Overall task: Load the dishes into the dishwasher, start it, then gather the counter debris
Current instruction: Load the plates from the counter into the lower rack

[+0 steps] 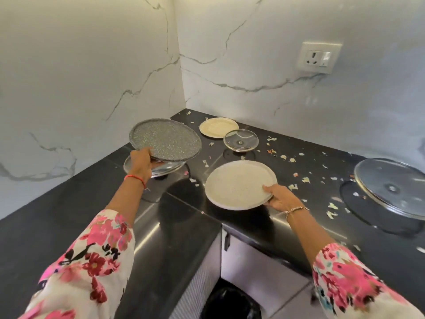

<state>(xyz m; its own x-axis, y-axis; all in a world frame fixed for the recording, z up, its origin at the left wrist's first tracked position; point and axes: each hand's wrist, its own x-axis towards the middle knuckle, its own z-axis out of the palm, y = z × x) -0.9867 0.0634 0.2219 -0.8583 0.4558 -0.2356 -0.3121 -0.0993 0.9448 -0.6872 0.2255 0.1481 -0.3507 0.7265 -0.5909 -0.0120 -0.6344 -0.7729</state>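
Grips grey plate at near rim in left hand — thumb on top, fingers under; holds white plate likewise in right hand.

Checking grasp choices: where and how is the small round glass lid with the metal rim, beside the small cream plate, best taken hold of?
Pinch the metal rim of the small round glass lid at its near edge, coming from the front. It seems to sit inverted on its knob, so the rim stands clear of the black counter.
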